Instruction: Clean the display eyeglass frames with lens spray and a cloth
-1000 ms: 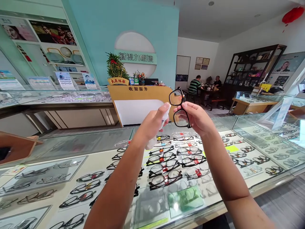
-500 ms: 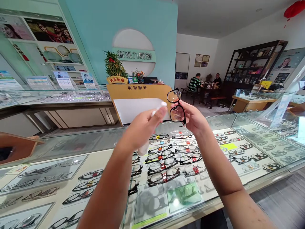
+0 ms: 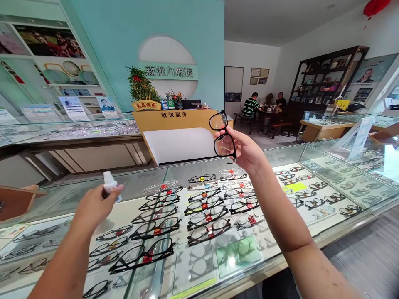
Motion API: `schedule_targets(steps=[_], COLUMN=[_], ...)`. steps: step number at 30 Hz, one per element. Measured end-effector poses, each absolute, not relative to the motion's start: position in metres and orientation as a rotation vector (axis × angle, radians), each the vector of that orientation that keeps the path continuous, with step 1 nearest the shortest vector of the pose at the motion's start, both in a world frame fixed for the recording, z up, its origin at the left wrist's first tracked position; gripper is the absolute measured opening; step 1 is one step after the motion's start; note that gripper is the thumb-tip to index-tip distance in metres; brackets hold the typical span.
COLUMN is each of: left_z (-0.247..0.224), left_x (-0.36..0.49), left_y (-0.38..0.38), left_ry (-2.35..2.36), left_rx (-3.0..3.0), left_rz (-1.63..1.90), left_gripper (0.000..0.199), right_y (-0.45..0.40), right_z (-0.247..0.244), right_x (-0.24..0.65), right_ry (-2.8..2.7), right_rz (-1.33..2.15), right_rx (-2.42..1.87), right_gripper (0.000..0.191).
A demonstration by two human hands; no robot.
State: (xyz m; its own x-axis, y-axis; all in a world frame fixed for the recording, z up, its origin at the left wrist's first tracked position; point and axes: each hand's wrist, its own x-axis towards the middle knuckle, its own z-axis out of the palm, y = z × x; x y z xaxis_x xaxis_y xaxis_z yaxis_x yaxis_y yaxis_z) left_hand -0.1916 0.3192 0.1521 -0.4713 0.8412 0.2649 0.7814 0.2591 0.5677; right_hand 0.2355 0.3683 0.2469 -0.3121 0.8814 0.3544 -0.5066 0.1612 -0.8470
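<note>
Currently | left hand (image 3: 94,206) is gripping a white bottle (image 3: 109,181), seemingly wrapping around it | right hand (image 3: 248,152) is pinching black glasses (image 3: 224,144) near the bridge, holding them on end

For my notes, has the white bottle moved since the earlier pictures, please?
Yes: the white bottle moved left and down, now left of the cashier counter.
</note>
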Motion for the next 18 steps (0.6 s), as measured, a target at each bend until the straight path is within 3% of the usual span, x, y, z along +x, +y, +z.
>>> schedule_targets(steps=[6, 18], left_z=[0.125, 0.118], left_x=[-0.215, -0.211], left_y=[0.329, 0.327], left_ry=[2.499, 2.475], left_rx=[1.477, 1.491], left_rz=[0.837, 0.821], left_gripper=[0.061, 0.06], right_y=[0.368, 0.367], right_z=[0.245, 0.244], right_x=[0.231, 0.229], right_ry=[-1.257, -1.264], right_rz=[1.423, 1.42], right_rx=[-0.467, -0.465], right_gripper=[0.041, 0.039])
